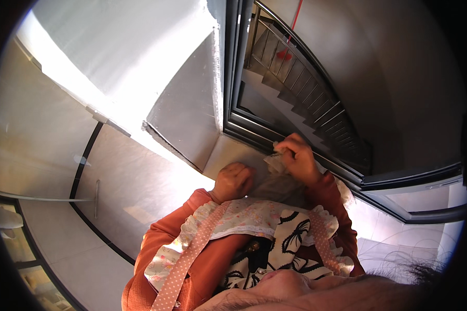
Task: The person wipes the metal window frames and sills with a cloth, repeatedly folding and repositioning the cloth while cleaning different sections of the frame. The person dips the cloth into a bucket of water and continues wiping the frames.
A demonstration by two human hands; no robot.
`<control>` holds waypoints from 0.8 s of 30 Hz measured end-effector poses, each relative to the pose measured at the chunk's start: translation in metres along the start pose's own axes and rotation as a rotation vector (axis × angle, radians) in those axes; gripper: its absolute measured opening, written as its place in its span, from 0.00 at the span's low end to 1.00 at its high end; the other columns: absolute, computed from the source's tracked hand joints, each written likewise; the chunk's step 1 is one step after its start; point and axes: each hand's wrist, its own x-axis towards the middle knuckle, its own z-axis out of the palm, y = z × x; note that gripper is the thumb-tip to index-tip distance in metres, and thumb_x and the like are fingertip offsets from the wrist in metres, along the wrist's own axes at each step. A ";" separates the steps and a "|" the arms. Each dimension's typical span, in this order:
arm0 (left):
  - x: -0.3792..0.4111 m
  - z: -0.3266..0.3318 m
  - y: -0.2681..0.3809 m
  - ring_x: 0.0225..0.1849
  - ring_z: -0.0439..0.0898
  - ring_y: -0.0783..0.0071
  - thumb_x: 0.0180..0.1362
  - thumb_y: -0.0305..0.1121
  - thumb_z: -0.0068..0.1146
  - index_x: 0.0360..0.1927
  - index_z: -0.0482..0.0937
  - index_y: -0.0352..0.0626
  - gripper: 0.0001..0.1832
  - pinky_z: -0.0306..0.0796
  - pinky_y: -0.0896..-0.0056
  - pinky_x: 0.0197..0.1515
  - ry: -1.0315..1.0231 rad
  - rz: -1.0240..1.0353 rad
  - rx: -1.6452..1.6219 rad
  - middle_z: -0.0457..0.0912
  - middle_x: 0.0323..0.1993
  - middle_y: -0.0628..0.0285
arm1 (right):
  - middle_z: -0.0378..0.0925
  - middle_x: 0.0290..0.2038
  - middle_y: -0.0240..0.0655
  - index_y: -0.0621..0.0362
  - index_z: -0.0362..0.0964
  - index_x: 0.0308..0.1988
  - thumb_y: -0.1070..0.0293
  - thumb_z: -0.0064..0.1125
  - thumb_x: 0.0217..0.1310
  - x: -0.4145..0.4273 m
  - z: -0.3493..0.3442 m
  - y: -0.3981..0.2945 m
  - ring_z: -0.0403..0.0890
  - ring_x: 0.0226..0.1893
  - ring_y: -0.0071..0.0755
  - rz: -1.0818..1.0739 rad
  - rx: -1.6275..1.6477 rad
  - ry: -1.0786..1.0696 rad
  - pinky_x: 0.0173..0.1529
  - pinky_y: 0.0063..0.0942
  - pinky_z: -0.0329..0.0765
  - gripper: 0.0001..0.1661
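My right hand [299, 159] is closed on a pale, crumpled cloth [276, 165], right beside the dark metal rails of a window frame [253, 123]. Part of the cloth hangs below the fingers, over a greyish stretch in front of the apron that is too dim to tell apart. To the left, my left hand [234, 182] is curled in front of the floral apron [253, 219]; its palm is turned away, so whether it holds anything is hidden. A pale ledge [233, 153] lies between the left hand and the frame.
Beyond the glass, a staircase with a metal railing [299, 74] runs down, and a red long-handled tool [285, 54] stands there. A grey panel [190, 101] rises at the left of the frame. Glass with a bar handle [97, 198] is at far left.
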 end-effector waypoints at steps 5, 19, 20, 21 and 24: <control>-0.003 -0.001 0.000 0.32 0.81 0.55 0.47 0.23 0.66 0.37 0.80 0.41 0.13 0.76 0.60 0.34 -0.010 -0.028 0.020 0.81 0.31 0.56 | 0.73 0.40 0.32 0.58 0.77 0.50 0.85 0.54 0.60 0.014 -0.008 -0.037 0.76 0.36 0.23 0.078 0.221 0.222 0.42 0.20 0.74 0.20; 0.033 -0.026 0.012 0.43 0.75 0.83 0.65 0.22 0.56 0.48 0.77 0.38 0.09 0.69 0.78 0.49 -0.015 -0.372 -0.626 0.79 0.38 0.69 | 0.75 0.49 0.36 0.55 0.73 0.57 0.74 0.65 0.59 0.002 0.012 -0.040 0.79 0.44 0.32 -0.001 0.126 0.238 0.48 0.27 0.77 0.25; 0.041 -0.038 0.019 0.39 0.73 0.86 0.68 0.24 0.53 0.48 0.76 0.39 0.07 0.68 0.80 0.45 0.019 -0.348 -0.690 0.78 0.38 0.71 | 0.75 0.50 0.37 0.55 0.74 0.57 0.73 0.66 0.59 0.000 0.008 -0.040 0.79 0.45 0.35 -0.001 0.150 0.207 0.50 0.28 0.77 0.25; 0.045 -0.047 0.022 0.38 0.71 0.87 0.68 0.23 0.51 0.50 0.75 0.38 0.09 0.66 0.81 0.44 0.029 -0.385 -0.746 0.78 0.38 0.71 | 0.76 0.50 0.38 0.55 0.74 0.57 0.72 0.66 0.59 -0.003 0.005 -0.039 0.79 0.46 0.37 -0.001 0.174 0.175 0.51 0.30 0.77 0.25; 0.055 -0.074 0.030 0.45 0.71 0.82 0.67 0.23 0.48 0.52 0.72 0.36 0.11 0.64 0.76 0.52 0.021 -0.362 -0.843 0.76 0.44 0.66 | 0.77 0.51 0.40 0.55 0.74 0.56 0.70 0.67 0.59 -0.010 0.005 -0.038 0.80 0.49 0.41 -0.072 0.158 0.111 0.54 0.34 0.76 0.25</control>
